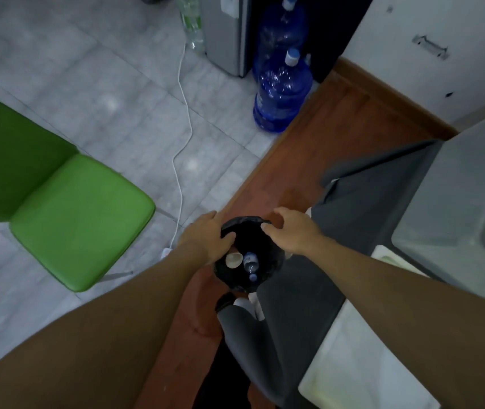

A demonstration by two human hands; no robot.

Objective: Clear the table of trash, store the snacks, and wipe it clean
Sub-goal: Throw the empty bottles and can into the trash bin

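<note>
Red wood floor (309,137), 6 o'clock: black plastic trash bag (245,224), trash inside. The left hand (209,236) and right hand (293,231) are pinching its rim at 9 and 3. Likely trash step; next calls for drawing the rim closed.

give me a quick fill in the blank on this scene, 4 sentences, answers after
1. The left hand and right hand grip the rim of a ____ trash bag.
2. The bag holds ____ visible items: a paper cup and a small bottle.
3. The chair on the person's left is ____.
4. The water jugs on the floor are ____.
Answers: black; two; green; blue.
</note>
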